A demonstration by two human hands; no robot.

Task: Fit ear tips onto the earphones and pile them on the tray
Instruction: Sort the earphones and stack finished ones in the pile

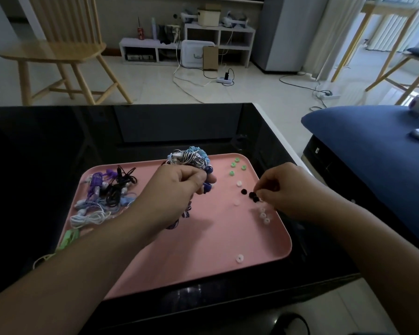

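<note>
Head view. Your left hand (179, 187) is curled around a dark blue and white striped corded earphone (207, 178); two dark blue buds show just beyond your fingers, and the striped cord hangs below your palm down to the rectangular pink plastic tray (203, 250). Your right hand (288, 192) has its fingertips drawn together in a pinch at a small dark round ear tip (255, 196). Whether the tip is lifted or still lying on the tray cannot be told.

Just left of that pinch lies a second dark ear tip (244, 191). Directly beneath your right fingers sit several clear ear tips (264, 215), close together. Beyond the pinch, toward the far right corner of the tray, are four green ring-shaped ear tips (237, 166). One white ear tip (239, 258) lies alone, well apart, near the tray's front edge.

Just beyond your left hand, on the far rim of the tray, is a bundle of light blue and white coiled earphones (191, 157). Well to the left of the same hand is a tangled pile of purple, black and white earphones (107, 192). A pale green earphone (68, 238) hangs over the tray's left rim, under your left forearm.

The tray rests on a glossy black table (58, 141).
</note>
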